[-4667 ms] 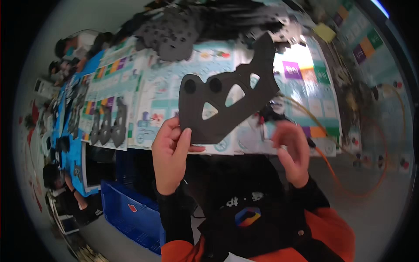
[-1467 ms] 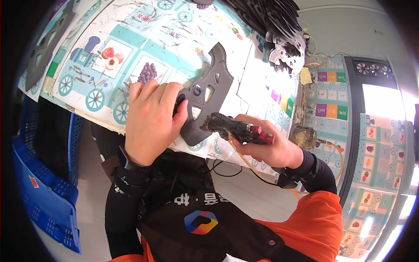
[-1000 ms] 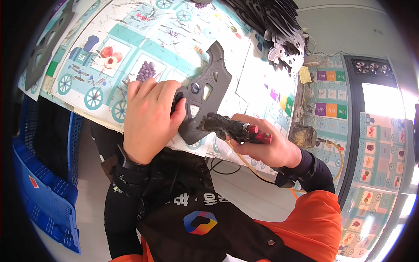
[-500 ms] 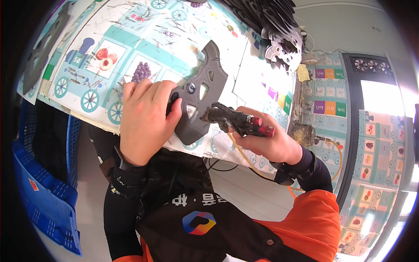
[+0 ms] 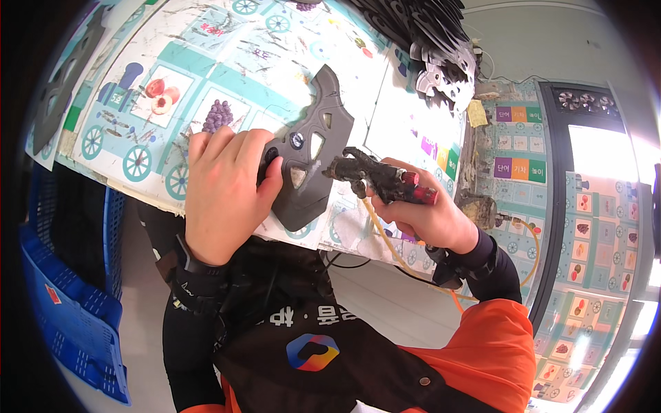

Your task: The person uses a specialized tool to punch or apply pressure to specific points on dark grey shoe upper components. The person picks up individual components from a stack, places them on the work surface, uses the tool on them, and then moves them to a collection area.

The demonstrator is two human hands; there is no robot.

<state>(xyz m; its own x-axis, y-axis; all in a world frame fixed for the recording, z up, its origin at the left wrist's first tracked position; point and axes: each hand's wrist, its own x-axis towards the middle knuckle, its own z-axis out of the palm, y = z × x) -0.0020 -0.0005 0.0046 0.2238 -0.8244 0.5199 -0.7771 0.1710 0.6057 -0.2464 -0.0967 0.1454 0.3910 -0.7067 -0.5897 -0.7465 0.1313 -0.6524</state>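
A: Which step, left to right?
B: My read: spraying in hand; left hand (image 5: 227,187) braces the gray panel (image 5: 334,140) on printed sheets (image 5: 261,89); right hand (image 5: 428,217) aims a spray gun (image 5: 384,180) at the panel's 3 o'clock edge; pale patch on the panel near the nozzle, wet or glare, can't tell.

A: What does the next move call for?
B: Judgement only: panel pinned from its 9 o'clock side; left fingers out of the nozzle line; hose (image 5: 377,228) loose enough for the right wrist to swing.

A: Hand states?
B: Left is grasping the panel's near-left lobe, thumb at its edge by a black disc (image 5: 269,156), some fingertips hidden; right is wrapped round the gun body; trigger pulled or not, can't tell.

A: Where's the panel?
B: Between 2 and 3 o'clock of the left hand, touching; between 9 and 10 o'clock of the right, apart, gun between; nozzle just beside the edge, contact unclear.

A: Surroundings?
B: From the left hand, blue crate (image 5: 76,313) about 8 o'clock, second panel (image 5: 69,86) about 10; from the right hand, stack of dark parts (image 5: 420,27) at 12.
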